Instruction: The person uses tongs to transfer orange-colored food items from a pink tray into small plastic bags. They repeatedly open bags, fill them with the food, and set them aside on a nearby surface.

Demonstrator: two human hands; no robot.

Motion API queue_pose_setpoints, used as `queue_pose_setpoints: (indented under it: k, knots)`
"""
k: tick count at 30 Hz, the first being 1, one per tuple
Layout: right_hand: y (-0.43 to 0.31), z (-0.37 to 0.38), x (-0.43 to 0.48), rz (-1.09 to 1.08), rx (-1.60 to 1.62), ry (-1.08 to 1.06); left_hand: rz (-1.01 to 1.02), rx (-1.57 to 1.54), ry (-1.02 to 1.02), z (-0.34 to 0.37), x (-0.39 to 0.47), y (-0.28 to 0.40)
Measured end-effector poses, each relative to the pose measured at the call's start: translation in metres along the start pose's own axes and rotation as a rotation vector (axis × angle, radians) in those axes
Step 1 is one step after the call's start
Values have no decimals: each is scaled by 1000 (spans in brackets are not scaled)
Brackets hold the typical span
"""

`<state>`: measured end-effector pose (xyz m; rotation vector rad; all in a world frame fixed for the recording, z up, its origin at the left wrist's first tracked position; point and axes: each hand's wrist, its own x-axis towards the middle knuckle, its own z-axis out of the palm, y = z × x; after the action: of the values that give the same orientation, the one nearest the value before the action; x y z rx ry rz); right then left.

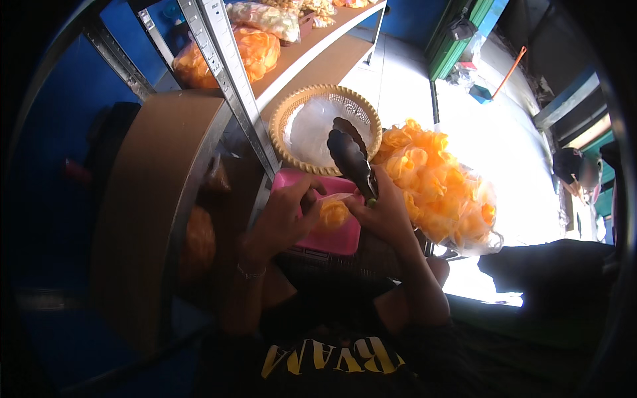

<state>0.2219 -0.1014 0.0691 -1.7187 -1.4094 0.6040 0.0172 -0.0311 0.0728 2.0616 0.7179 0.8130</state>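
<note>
My right hand [385,211] grips a pair of metal tongs [348,156], whose scalloped ends point up and away from me. Its thumb and fingers also pinch the right side of a small clear plastic bag [334,213] with orange crackers inside. At the bag's left side my left hand [286,216] has its fingers curled, the thumb against the plastic; part of its hold is hidden. The bag is above a pink plastic tray [343,244]. Just beyond the tray, a round tan plastic basket [326,89] holds clear plastic bags [311,129].
A large clear bag of orange crackers [433,184] stands to the right. Metal shelving posts [239,94] and a brown shelf [154,149] flank my left. Bagged snacks [256,52] lie on a far shelf. A dustpan [480,93] and another person [570,166] are at far right.
</note>
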Motion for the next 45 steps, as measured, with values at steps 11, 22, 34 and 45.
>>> queue_pose_setpoints:
  k: [11,22,34,45]
  knots:
    - [7,28,4,25,-68,-100,56,-104,106,23,-14,-8]
    - [13,28,0,57,123,-45,4,-517,287,38,-48,-49]
    - [-2,30,9,101,109,-145,-49,-241,123,76,-40,-85]
    - [-10,-178,-52,97,-230,149,31,-191,137,82,-38,-80]
